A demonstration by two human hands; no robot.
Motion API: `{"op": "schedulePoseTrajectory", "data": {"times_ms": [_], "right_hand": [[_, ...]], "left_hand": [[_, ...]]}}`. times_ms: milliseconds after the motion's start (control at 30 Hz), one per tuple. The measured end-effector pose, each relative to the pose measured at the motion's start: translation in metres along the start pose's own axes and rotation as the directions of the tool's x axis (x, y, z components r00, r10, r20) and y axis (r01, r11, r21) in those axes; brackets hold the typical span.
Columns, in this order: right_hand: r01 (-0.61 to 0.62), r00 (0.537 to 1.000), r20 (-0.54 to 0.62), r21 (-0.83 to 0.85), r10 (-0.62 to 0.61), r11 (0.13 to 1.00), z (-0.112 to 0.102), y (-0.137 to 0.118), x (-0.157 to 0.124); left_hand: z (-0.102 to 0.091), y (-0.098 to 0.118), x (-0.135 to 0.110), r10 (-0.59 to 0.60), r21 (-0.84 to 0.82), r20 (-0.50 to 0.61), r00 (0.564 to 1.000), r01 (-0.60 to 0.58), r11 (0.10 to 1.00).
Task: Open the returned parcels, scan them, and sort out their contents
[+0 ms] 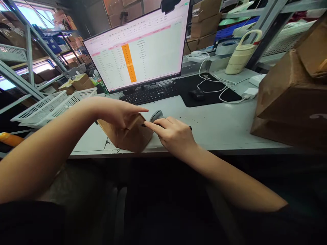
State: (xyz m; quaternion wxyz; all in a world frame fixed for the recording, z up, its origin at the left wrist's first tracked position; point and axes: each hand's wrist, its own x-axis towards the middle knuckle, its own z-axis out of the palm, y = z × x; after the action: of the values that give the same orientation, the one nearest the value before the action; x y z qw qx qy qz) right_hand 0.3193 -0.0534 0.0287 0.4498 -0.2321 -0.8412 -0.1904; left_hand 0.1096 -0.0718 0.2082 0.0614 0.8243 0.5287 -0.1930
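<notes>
A small brown cardboard box [129, 136] sits near the front edge of the grey desk [224, 126]. My left hand [116, 110] lies on top of the box, fingers stretched out towards the right. My right hand [173, 134] is wrapped round the handle of a grey barcode scanner [156, 116], whose head sits just beside the box's right side. The scanner's lower part is hidden under my fingers.
A monitor [140, 51] showing a spreadsheet stands behind, with a black keyboard [149, 94] and a mouse [196, 94] on a black mat. White baskets [53, 105] lie left. Large brown cardboard boxes [288, 95] stand right. Tape rolls [242, 54] and white cables sit at the back.
</notes>
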Motion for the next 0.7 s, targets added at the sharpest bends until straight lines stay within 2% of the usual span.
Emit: {"op": "schedulePoseTrajectory", "data": {"times_ms": [100, 200, 433, 700], "right_hand": [[-0.013, 1.000, -0.001, 0.011, 0.013, 1.000, 0.003, 0.000, -0.001], [-0.014, 1.000, -0.007, 0.036, 0.014, 0.999, 0.004, 0.000, -0.001], [0.098, 0.992, -0.081, 0.064, -0.093, 0.993, -0.003, -0.007, 0.004], [0.205, 0.975, -0.089, 0.019, -0.203, 0.979, -0.002, -0.005, 0.010]], "left_hand": [[0.014, 0.004, -0.010, 0.033, 0.034, -0.027, 0.999, -0.032, 0.999], [0.021, 0.009, -0.018, 0.020, 0.147, -0.063, 0.998, -0.011, 0.989], [0.019, 0.025, -0.026, -0.087, 0.312, -0.069, 0.994, 0.104, 0.944], [0.017, 0.028, -0.020, -0.041, 0.300, -0.088, 0.995, 0.066, 0.952]]}}
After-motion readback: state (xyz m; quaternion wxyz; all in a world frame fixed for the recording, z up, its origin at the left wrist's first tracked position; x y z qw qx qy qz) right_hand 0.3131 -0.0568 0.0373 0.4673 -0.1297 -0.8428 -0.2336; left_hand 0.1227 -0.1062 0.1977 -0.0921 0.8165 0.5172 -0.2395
